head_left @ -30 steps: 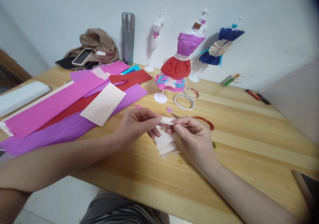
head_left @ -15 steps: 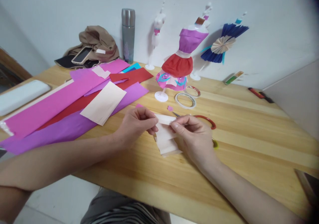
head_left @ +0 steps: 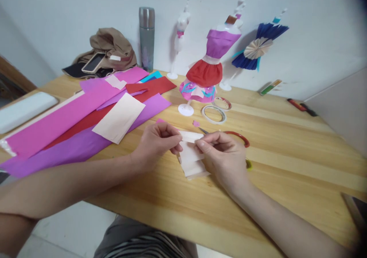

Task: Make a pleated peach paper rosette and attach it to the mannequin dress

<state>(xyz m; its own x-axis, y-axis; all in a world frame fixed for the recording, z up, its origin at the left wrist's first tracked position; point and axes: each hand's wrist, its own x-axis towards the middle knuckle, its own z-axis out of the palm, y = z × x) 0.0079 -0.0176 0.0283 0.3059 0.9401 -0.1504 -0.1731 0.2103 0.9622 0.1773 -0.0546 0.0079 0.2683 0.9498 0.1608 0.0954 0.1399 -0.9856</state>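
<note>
Now more pale strip [head_left: 190,136] shows between left fingers [head_left: 173,140] and right fingers [head_left: 204,147].

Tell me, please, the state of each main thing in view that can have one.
Cream strip, held at both ends
Left hand, pinching its left end
Right hand, pinching its right end
Scissors, lying down, partly hidden; opening unclear
Bottle, upright, capped
Phone, screen dark
White tape roll, lying flat
Front mannequin, upright, dressed
Blue-clad mannequin, dressed

no legible text, no readable label or brand, no number or sign that can be made out
</note>
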